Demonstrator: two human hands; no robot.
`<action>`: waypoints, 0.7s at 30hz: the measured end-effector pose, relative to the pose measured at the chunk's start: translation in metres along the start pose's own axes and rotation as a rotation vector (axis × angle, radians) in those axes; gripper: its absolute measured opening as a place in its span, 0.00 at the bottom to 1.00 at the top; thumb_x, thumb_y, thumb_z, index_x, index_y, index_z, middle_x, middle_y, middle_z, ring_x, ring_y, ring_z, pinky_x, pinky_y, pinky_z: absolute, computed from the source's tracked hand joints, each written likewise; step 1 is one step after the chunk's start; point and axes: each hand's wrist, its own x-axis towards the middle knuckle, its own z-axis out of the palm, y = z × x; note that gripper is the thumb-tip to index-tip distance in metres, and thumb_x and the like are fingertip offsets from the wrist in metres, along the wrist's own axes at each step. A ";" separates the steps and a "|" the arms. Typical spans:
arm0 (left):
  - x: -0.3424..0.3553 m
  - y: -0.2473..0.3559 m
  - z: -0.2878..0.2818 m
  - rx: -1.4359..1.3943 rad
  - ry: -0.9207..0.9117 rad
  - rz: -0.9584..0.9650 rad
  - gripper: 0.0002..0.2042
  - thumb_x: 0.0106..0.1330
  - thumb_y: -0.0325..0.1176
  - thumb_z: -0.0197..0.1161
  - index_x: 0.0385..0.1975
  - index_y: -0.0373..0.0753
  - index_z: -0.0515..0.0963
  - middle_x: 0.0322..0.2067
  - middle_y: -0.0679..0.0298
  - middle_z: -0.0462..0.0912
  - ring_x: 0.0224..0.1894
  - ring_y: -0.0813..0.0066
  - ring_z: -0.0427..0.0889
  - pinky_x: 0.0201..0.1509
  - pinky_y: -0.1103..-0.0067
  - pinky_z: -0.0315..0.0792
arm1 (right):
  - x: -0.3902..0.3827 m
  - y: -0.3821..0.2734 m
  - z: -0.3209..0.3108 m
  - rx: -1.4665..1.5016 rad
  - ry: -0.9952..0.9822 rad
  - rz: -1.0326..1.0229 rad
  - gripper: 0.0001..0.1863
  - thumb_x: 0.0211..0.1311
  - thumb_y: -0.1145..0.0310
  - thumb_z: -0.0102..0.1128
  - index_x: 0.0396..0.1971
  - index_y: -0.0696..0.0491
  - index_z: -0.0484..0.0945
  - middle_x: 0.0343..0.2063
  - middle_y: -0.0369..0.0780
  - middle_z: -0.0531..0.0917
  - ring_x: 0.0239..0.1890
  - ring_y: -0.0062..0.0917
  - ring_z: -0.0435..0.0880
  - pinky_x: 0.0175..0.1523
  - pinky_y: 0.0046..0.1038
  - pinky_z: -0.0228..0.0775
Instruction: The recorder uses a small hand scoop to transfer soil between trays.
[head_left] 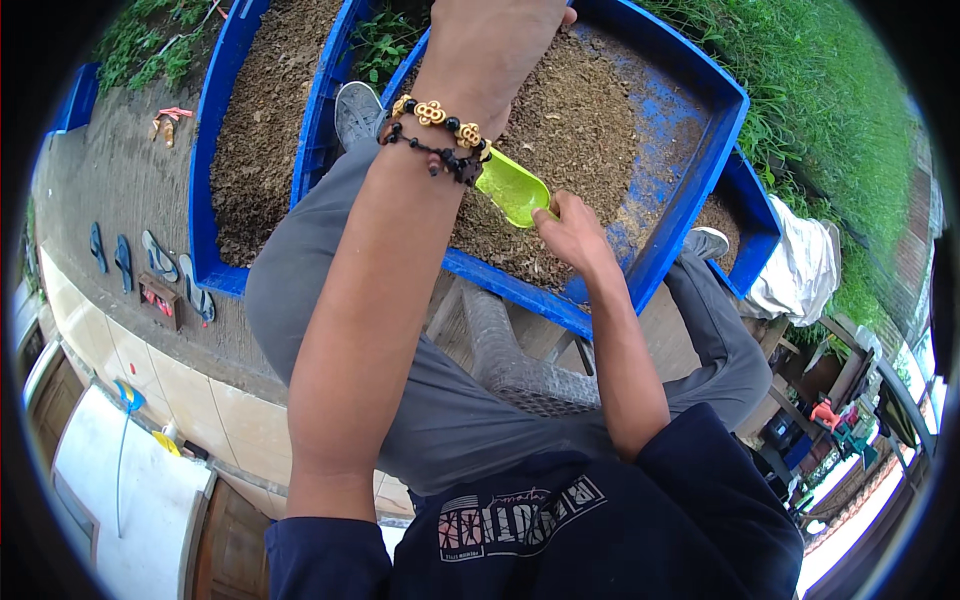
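In my right hand point(574, 234) is the handle end of a lime-green scoop point(515, 190), the fingers closed round it. The scoop is low over a blue tray point(525, 299) holding brown, crumbly material point(580, 130). My left forearm reaches across the view, with beaded bracelets point(440, 118) at the wrist. Above that tray, my left hand point(492, 50) is partly cut off by the top edge. Its fingers are mostly hidden, and whatever it may hold does not show.
Another blue tray point(203, 190) of brown material stands to the left, and a third point(757, 222) to the right beside a white sack point(797, 260). Between my legs is a grey woven seat point(515, 375). Sandals point(160, 258) lie on the concrete; grass point(810, 90) grows at the far right.
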 end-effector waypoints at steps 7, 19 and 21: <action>0.001 0.000 -0.007 -0.034 -0.026 0.036 0.07 0.67 0.31 0.60 0.33 0.34 0.81 0.26 0.70 0.80 0.28 0.87 0.75 0.32 0.89 0.68 | 0.001 0.055 0.038 -0.052 -0.039 0.137 0.21 0.54 0.60 0.54 0.41 0.61 0.79 0.43 0.59 0.82 0.50 0.52 0.81 0.57 0.47 0.70; 0.005 -0.008 -0.006 -0.077 -0.080 0.029 0.07 0.67 0.30 0.59 0.32 0.34 0.80 0.26 0.71 0.79 0.28 0.87 0.74 0.31 0.89 0.67 | 0.001 0.157 0.122 0.072 0.158 0.201 0.18 0.57 0.59 0.54 0.39 0.58 0.75 0.41 0.58 0.82 0.48 0.55 0.80 0.54 0.49 0.69; 0.006 -0.009 -0.005 -0.052 -0.039 0.019 0.07 0.67 0.30 0.59 0.32 0.34 0.80 0.26 0.71 0.79 0.28 0.87 0.74 0.32 0.89 0.67 | 0.009 0.152 0.125 0.058 0.148 0.194 0.18 0.57 0.59 0.54 0.39 0.58 0.75 0.40 0.58 0.82 0.47 0.56 0.80 0.54 0.49 0.69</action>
